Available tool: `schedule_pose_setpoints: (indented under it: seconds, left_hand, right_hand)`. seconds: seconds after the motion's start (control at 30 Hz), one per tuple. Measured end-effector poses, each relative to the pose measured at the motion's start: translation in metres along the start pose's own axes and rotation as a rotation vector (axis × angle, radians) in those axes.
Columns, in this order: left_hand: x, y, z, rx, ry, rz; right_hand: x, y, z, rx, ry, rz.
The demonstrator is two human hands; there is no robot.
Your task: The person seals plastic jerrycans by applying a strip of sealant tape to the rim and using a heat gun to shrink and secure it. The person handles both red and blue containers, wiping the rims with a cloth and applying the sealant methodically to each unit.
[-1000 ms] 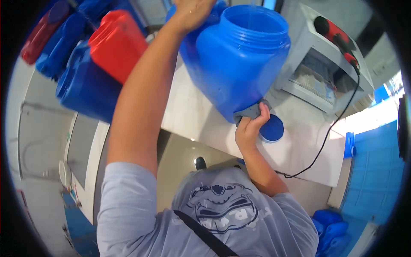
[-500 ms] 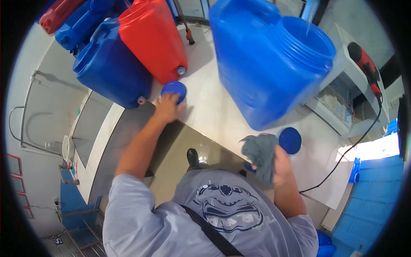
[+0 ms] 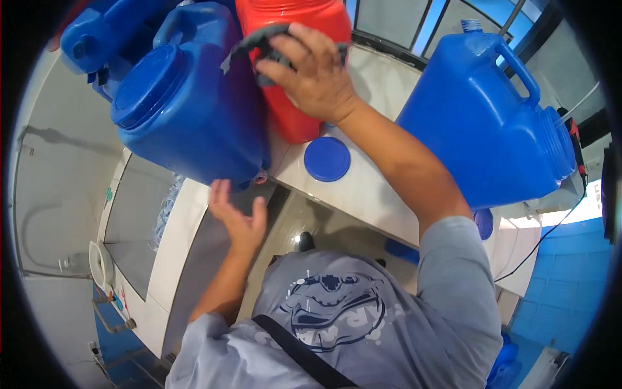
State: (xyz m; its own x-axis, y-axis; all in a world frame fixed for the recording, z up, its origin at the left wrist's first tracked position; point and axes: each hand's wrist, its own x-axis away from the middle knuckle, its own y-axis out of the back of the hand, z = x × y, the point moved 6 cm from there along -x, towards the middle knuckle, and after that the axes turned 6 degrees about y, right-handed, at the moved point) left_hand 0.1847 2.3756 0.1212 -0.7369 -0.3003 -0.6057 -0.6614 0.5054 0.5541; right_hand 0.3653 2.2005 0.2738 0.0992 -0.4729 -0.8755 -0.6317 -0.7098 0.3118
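Observation:
My right hand [image 3: 317, 74] is raised in front of the red jerrycan [image 3: 295, 113], its fingers bent round a crumpled grey cloth [image 3: 249, 47]. Whether the cloth touches the red plastic I cannot tell. Lower down, my left hand [image 3: 238, 217] is empty with fingers apart, just below the bottom of a blue jerrycan [image 3: 220, 110]. That jerrycan has a wide round blue lid [image 3: 146, 87] on its mouth. A loose flat blue lid [image 3: 327, 159] lies on the white tiled counter [image 3: 295, 170], beside the foot of the red jerrycan.
A large blue jerrycan [image 3: 479, 123] with a handle stands at the right, a thin pale stream [image 3: 580, 100] above its wide mouth. Another blue lid [image 3: 483, 223] shows behind my right arm. More blue jerrycans [image 3: 103, 39] crowd the far left. A black cable [image 3: 541, 232] hangs at the right.
The view has turned left. My right hand has carried the grey cloth from the right side across to the red jerrycan. My left hand has come off the loose blue lid and drawn back.

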Motion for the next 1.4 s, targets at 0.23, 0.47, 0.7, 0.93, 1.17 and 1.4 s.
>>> schedule_pose_setpoints:
  seconds: [0.23,0.47,0.7,0.93,1.17,1.4]
  left_hand:
    - [-0.043,0.034,0.056,0.413,0.221,-0.050]
    - [-0.059,0.002,0.095,0.231,0.132,0.003]
    - [-0.050,0.013,0.106,0.295,0.370,-0.034]
    - [0.041,-0.071,0.002,0.346,0.049,0.541]
    - [0.015,-0.199,-0.074,-0.211,-0.313,0.694]
    - [0.071,-0.225,-0.198,-0.119,-0.306,0.813]
  right_hand:
    - [0.146,-0.053,0.060,-0.188,0.352,0.433]
    - [0.025,-0.020,0.003,0.110,-0.130,-0.073]
    - [0.145,0.054,0.051,-0.341,-0.541,0.447]
    - [0.102,0.293,0.021,-0.287,-0.845,0.266]
    - [0.075,0.608,-0.143,0.614,-0.782,-0.102]
    - [0.147,0.673,-0.324,0.850,-0.889,0.310]
